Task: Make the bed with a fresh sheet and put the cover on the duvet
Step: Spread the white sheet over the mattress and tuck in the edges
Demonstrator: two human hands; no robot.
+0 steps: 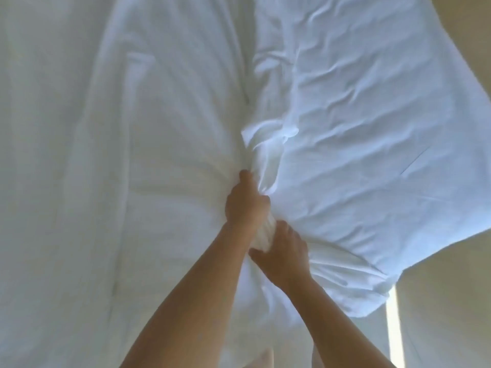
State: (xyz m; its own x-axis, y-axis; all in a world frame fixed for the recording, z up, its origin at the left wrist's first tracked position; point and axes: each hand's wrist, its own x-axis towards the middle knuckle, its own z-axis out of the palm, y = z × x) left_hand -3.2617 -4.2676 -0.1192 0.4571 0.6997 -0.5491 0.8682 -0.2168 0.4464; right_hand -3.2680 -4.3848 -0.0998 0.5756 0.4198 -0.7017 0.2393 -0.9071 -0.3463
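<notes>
One view, from a wide-angle camera worn on the person's head. It looks forward and steeply down from above the bedding [358, 128]. Range is close, and white cloth fills nearly the whole frame. Both forearms enter from the bottom edge. The left hand [245, 201] and right hand [284, 252] lie just below centre. A strip of floor [451, 301] runs down the right side.

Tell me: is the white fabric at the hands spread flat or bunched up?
Bunched up. The left hand and right hand grip the white fabric gathered into a thick rope; creases fan out from it.
</notes>
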